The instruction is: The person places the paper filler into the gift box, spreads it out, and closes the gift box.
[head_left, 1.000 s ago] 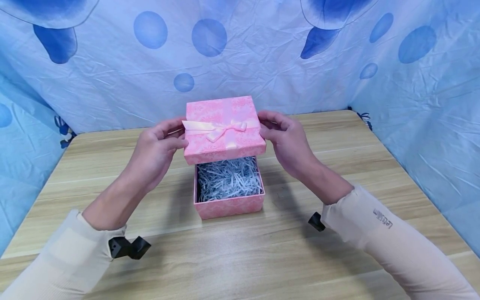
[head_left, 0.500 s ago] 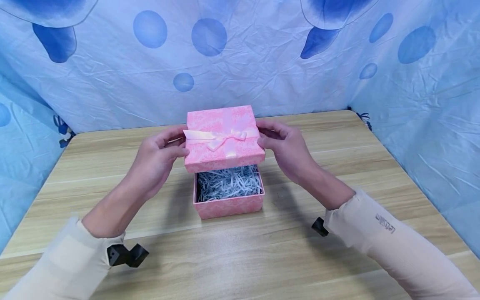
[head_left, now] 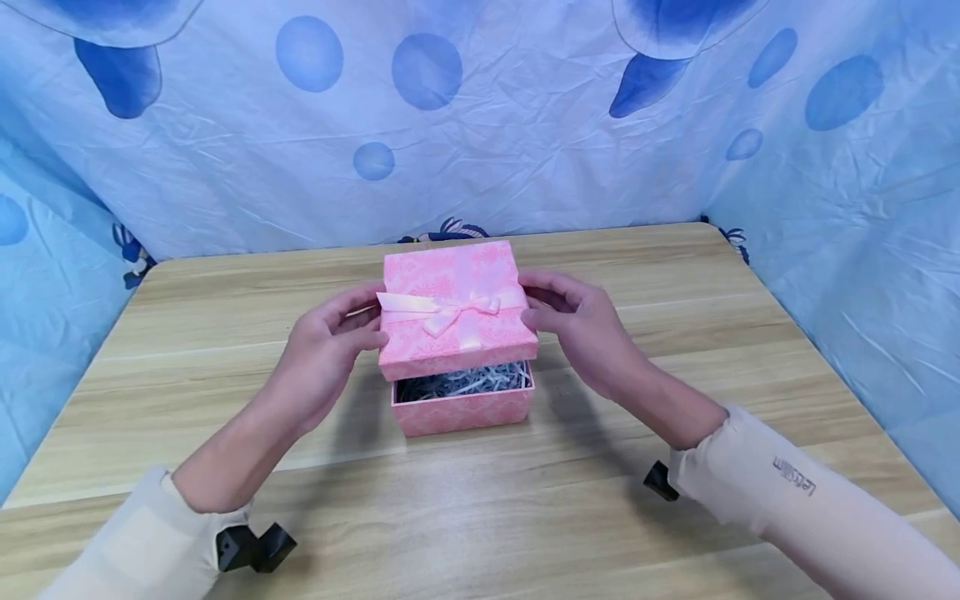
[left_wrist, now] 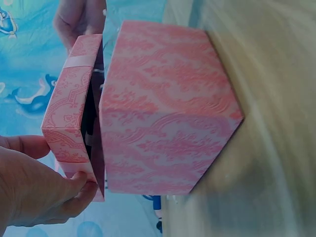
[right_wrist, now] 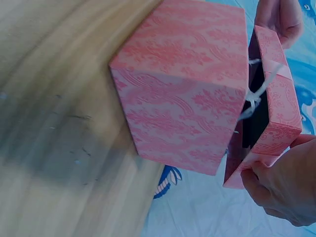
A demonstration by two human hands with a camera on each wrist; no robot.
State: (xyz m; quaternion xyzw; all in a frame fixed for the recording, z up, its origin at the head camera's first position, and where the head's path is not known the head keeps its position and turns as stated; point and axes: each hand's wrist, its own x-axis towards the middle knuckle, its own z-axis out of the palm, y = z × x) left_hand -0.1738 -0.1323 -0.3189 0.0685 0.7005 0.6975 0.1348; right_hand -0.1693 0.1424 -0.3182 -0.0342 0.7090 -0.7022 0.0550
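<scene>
A pink patterned box lid [head_left: 420, 350] with a pale pink ribbon bow [head_left: 457, 312] is held level between both hands. My left hand [head_left: 326, 350] grips its left side, thumb at the front corner and fingers farther back. On the opposite side my right hand [head_left: 581, 325] holds it in the same way. Below, the matching pink gift box [head_left: 465, 412] stands on the table, its front rim showing with pale blue shredded paper [head_left: 468, 381] inside. Both wrist views show a narrow gap between lid and box [left_wrist: 163, 108], and paper strands [right_wrist: 253, 98] poke out at the rim.
The box stands on a wood-grain table [head_left: 465, 517] with rounded back corners. A blue-and-white printed cloth [head_left: 555, 125] hangs behind it and along both sides. Small dark scraps [right_wrist: 81, 117] lie on the tabletop beside the box.
Both hands have brought the lid down and toward the person, so it covers more of the box opening. Less shredded paper shows, and the box stays in place.
</scene>
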